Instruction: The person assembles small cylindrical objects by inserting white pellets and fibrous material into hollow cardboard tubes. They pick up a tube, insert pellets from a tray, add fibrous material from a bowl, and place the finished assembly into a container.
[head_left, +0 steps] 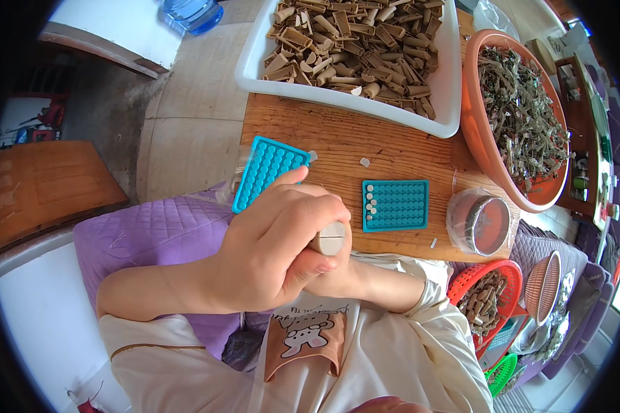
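My left hand (pixel 275 248) is wrapped around a short tan tube (pixel 331 238) whose round end faces up, near the table's front edge. My right hand (pixel 341 275) sits under and behind the left one, mostly hidden, and touches the same tube. A teal tray with a grid of holes (pixel 395 204) lies flat just right of the hands, with a few pale pieces in its left column. A second teal tray (pixel 265 171) leans tilted at the table's left edge, just above my left hand.
A white bin (pixel 449 82) of tan tubes stands at the back of the wooden table (pixel 337 138). An orange bowl (pixel 474 131) of dried stalks is at the right, a wrapped round tin (pixel 481 224) below it, and red (pixel 461 282) and green baskets lower right. Purple cushion at left.
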Available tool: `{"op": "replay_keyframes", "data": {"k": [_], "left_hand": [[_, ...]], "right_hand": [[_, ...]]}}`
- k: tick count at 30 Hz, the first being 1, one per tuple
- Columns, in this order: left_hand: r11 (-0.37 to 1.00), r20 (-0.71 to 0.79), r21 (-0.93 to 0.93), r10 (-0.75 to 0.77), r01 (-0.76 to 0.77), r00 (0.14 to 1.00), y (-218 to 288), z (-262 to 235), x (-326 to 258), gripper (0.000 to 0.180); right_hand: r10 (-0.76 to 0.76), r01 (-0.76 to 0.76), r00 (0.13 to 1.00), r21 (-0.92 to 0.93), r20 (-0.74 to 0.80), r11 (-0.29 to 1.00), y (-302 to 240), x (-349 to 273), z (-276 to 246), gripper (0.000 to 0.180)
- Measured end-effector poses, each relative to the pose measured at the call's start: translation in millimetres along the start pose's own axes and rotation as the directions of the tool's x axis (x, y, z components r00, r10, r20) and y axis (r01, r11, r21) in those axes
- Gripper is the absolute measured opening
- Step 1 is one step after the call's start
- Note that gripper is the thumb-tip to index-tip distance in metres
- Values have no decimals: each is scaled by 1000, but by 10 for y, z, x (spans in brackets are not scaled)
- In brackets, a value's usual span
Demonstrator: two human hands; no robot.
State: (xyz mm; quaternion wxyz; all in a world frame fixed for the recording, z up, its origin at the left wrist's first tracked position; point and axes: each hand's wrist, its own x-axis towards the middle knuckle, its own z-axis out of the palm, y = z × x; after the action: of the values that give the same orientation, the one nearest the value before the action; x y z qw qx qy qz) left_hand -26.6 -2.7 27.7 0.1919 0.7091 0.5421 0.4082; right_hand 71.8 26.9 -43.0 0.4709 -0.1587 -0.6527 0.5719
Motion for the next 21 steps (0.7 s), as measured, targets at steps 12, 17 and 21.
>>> {"op": "replay_keyframes", "data": {"k": [12, 17, 21], "left_hand": [[997, -32, -65, -48, 46, 998, -52, 90, -29, 30], [994, 14, -44, -101, 102, 995, -28, 78, -41, 32], [991, -4, -106, -81, 80, 997, -68, 100, -39, 34]], "right_hand": [[-5, 6, 1000, 48, -14, 999, 94, -111, 70, 13], [33, -31, 999, 73, -32, 997, 79, -128, 97, 11], [139, -141, 990, 67, 37, 988, 13, -107, 25, 11]]}}
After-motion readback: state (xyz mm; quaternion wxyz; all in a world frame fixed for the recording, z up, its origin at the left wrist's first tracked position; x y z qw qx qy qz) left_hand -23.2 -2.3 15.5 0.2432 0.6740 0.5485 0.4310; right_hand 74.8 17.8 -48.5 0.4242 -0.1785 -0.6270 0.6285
